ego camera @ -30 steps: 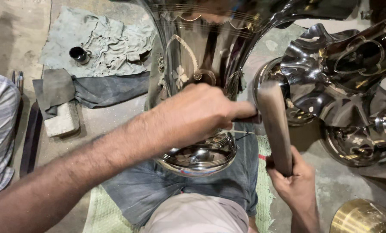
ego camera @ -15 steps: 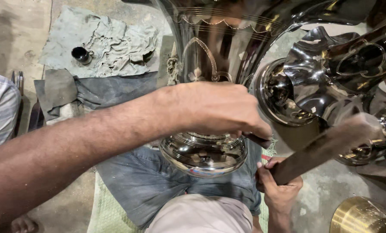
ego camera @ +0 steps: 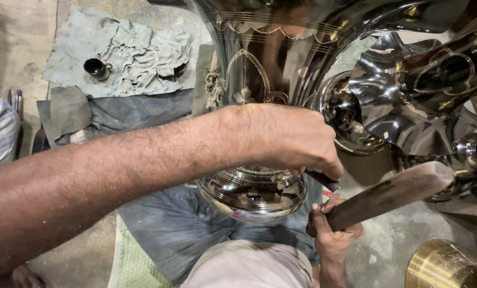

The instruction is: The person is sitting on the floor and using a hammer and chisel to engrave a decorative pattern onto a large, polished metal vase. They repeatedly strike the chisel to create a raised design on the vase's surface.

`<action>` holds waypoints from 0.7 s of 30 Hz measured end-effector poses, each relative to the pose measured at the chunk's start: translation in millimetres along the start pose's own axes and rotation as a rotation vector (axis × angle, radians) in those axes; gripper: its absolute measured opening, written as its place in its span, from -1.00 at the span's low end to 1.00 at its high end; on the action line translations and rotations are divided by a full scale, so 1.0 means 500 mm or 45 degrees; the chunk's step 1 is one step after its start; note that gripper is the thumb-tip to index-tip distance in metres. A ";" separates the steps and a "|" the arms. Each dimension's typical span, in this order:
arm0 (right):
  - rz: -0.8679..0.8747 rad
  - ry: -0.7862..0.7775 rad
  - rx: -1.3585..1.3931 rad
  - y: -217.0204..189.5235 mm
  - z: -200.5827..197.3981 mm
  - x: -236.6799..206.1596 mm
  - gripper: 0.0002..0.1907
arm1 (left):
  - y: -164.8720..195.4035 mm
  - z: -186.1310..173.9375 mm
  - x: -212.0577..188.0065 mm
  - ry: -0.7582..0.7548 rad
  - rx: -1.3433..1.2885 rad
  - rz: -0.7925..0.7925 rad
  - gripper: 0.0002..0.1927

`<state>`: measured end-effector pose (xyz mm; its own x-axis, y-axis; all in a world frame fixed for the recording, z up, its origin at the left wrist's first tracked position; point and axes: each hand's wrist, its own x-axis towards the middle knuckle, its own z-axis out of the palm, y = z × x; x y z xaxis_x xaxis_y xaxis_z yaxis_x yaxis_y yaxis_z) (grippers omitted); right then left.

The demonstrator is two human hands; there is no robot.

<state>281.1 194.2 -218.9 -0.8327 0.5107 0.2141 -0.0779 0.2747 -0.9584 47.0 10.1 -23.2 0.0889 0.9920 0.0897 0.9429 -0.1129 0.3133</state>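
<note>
Hands work apart: the left hand (ego camera: 294, 138) pinches a small dark tool (ego camera: 323, 179) against the shiny metal vase (ego camera: 251, 189), while the right hand (ego camera: 331, 232) grips a wooden mallet (ego camera: 393, 193).

Dim indoor light, soft and fairly even, coming from overhead. Strong glare and mirror reflections on the polished metal vessel (ego camera: 259, 85) and the fluted metal piece (ego camera: 403, 106); warped reflections make the shapes hard to read. Left forearm (ego camera: 115, 170) close to lens, slightly soft. Wooden mallet (ego camera: 393, 194) head a bit blurred. Floor (ego camera: 14, 48) muted, shadows weak. Brass piece (ego camera: 446, 266) at the corner is soft. Mild wide-angle stretch at edges.
</note>
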 end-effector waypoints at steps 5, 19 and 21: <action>0.020 0.002 0.277 0.004 0.012 -0.002 -0.78 | -0.007 0.008 0.008 0.183 -0.021 0.125 -0.61; -0.170 0.059 -0.033 0.002 0.037 0.027 -0.79 | -0.008 0.003 0.003 0.098 -0.053 0.040 -0.77; -0.176 0.067 0.036 0.006 0.037 0.028 -0.79 | -0.009 0.004 0.005 0.102 -0.101 0.031 -0.72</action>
<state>259.0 187.1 -222.2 -0.7831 0.5116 0.3536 -0.2060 0.3232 -0.9237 43.7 13.0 -26.4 0.0830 0.9815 0.1724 0.9122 -0.1445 0.3834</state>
